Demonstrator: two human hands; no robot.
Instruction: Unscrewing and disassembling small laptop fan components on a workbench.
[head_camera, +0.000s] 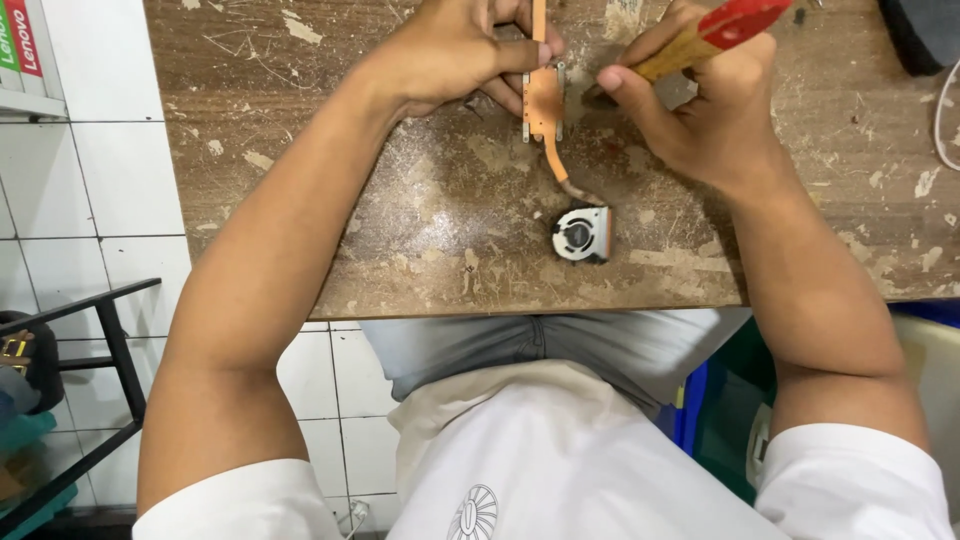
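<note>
Head cam, looking straight down: 2 hands at work, 1 cooling assembly, 1 tool. Left hand (455, 50), upper centre of frame, has its fingers curled and pressed together, pinching the upper end of the copper heat-pipe plate (543, 100) against the table (400, 200). Right hand (705, 105), upper right of centre, is closed around a tool w/ wooden handle and red end (715, 35); the index finger is stretched out along it toward the plate's right edge. Tool tip is hidden behind the fingers, so can't tell what kind of tip it has or if it touches the plate. From the plate, 1 thin copper pipe (558, 165) curves down-right to 1 small round fan (582, 235), grey housing w/ dark blades, lying flat at frame centre, well apart from both hands. Table is worn brown wood w/ lots of scratches and pale chipped patches. Around: 1 dark object (925, 30) at upper right corner, cut off by frame edge; 1 white cable (942, 125) at right edge; black metal frame (110, 370) lower left over white tiled floor (100, 190); blue and green container (715, 410) lower right beside the person's lap. Both forearms cross the lower half and block much of the table's near edge.
</note>
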